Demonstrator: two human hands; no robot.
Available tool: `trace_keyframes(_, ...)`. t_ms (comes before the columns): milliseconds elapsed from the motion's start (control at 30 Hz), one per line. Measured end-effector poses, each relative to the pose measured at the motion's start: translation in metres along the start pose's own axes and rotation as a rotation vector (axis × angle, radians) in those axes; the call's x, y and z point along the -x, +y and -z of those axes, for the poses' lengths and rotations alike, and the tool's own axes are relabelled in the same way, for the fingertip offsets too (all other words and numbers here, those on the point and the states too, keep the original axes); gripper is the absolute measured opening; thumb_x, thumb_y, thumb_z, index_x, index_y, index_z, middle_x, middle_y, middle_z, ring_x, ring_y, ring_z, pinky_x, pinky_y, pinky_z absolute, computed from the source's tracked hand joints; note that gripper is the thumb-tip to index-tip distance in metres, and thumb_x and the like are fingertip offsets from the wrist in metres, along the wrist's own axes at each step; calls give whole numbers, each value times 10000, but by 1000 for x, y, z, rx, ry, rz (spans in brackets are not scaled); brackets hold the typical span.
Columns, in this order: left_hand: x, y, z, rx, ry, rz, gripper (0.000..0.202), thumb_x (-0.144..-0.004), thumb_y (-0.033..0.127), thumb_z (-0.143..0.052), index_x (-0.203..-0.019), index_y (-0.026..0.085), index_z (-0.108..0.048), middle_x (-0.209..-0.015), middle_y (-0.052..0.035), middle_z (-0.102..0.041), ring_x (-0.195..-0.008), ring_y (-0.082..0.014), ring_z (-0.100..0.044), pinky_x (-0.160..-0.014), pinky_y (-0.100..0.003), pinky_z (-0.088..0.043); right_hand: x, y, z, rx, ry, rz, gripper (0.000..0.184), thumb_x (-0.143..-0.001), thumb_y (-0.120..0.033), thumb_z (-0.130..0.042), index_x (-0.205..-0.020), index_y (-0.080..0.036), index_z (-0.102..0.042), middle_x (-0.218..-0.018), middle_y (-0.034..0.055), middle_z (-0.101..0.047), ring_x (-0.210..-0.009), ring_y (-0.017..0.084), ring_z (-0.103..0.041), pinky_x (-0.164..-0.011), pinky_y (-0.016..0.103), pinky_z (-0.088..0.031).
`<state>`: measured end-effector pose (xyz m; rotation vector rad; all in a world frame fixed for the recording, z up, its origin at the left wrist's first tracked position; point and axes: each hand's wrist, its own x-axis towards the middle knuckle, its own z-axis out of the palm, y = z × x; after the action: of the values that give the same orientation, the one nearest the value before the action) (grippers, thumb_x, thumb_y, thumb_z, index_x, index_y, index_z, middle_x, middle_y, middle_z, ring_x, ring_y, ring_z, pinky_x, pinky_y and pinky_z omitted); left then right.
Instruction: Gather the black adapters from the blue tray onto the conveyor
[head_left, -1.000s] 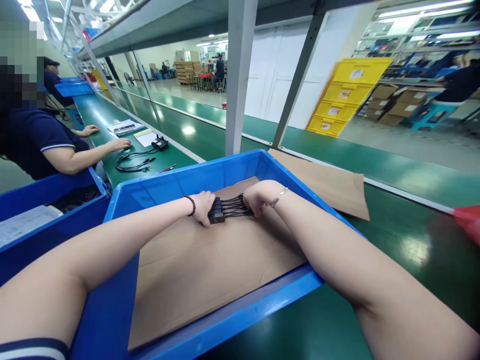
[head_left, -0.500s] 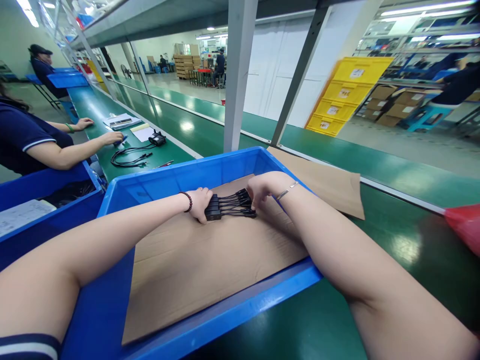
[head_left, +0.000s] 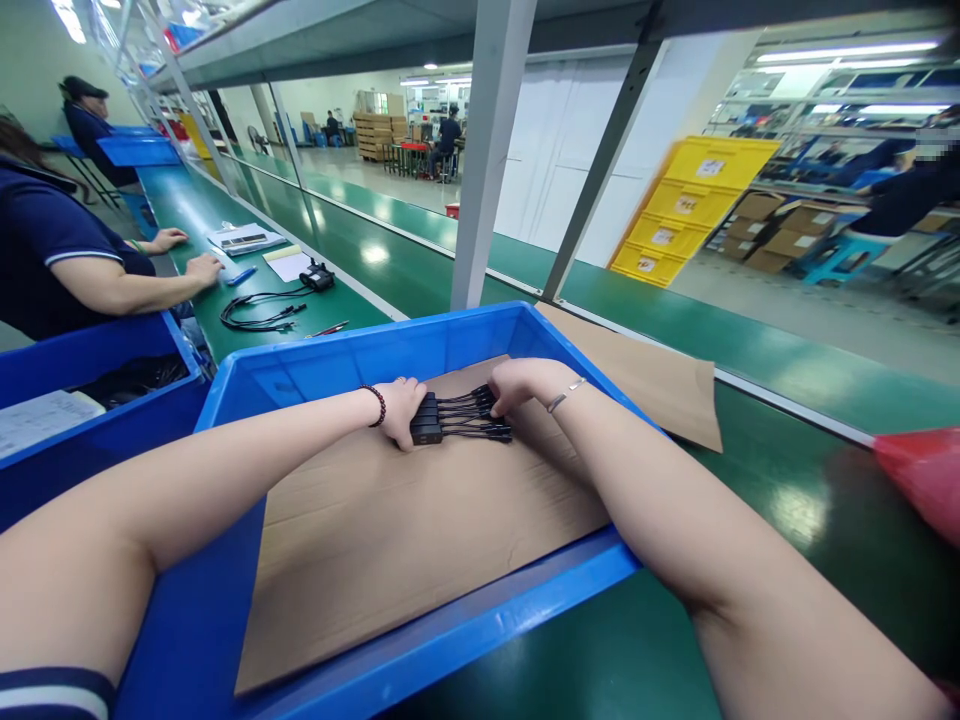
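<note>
Several black adapters (head_left: 428, 422) with short cables lie side by side on a cardboard sheet (head_left: 420, 540) inside a blue bin (head_left: 480, 630). My left hand (head_left: 401, 408) is wrapped round the left end of the row of adapter bodies, thumb at the near side. My right hand (head_left: 512, 385) is closed at the far right end of the cables (head_left: 480, 430), its fingers bent down among the connector ends. Exactly which cable ends are in those fingers is partly hidden.
Left of the bin, a co-worker (head_left: 82, 250) sits at the green bench beside coiled black cables (head_left: 259, 312), a clipboard (head_left: 247, 240) and a blue pen (head_left: 241, 275). Another blue bin (head_left: 172, 350) adjoins mine. Cardboard (head_left: 645, 370) and a red bag (head_left: 922, 470) lie right; a metal post (head_left: 487, 160) stands behind.
My right hand has moved slightly left and away along the cable ends, showing more of the near connectors. My left hand stays on the adapters. The co-worker's hand has drawn back from the blue pen.
</note>
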<state>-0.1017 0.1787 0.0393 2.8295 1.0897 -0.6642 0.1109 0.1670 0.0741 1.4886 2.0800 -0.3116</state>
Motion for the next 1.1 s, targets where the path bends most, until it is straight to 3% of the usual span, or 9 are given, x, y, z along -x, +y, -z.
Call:
trace_keyframes(200,1,1,2,-4,-9,2,861,-410,570,-618,-1083,86,-383,-1070,-160,-429,-974,-278,-436,-842,-362,-411,3,-4,4,11,-9,105,386,-588,-269,-660,-955,-154,-626,-895,56,-623,-770,192,-550,-581,250,-356)
trace_keyframes(467,-1,0,0,-11,-4,-1,866,-411,596,-606,-1081,96,-381,-1062,-151,-433,-967,-273,-437,-851,-364,-404,6,-4,4,-71,-170,109,260,-650,-228,-575,-884,-143,-654,-771,22,-636,-659,132,-560,-556,217,-373)
trace_keyframes(633,1,2,2,-15,-7,-3,847,-420,577,-610,-1080,96,-384,-1068,-155,-433,-971,-272,-438,-845,-360,-405,2,-10,2,-22,-215,42,236,-601,-191,-608,-798,-73,-664,-732,70,-629,-651,167,-565,-583,255,-395)
trace_keyframes(767,1,1,2,-16,-6,-2,846,-420,572,-607,-1078,92,-382,-1059,-156,-434,-960,-272,-441,-835,-360,-411,4,-11,6,2,-209,8,292,-570,-196,-650,-821,-46,-655,-763,111,-629,-688,205,-571,-612,293,-407)
trace_keyframes(900,-2,0,-1,-9,-6,-1,854,-411,586,-607,-1076,99,-384,-1051,-149,-437,-963,-274,-439,-835,-364,-413,6,-14,7,-71,-269,50,351,-610,-299,-651,-906,-111,-643,-759,58,-638,-649,163,-575,-579,257,-417)
trace_keyframes(1100,-3,0,0,-9,-8,2,866,-411,584,-611,-1091,101,-378,-1063,-150,-433,-980,-275,-433,-842,-360,-410,-4,-22,-2,-64,-371,20,324,-558,-257,-706,-812,-63,-656,-692,64,-636,-604,169,-582,-569,267,-438)
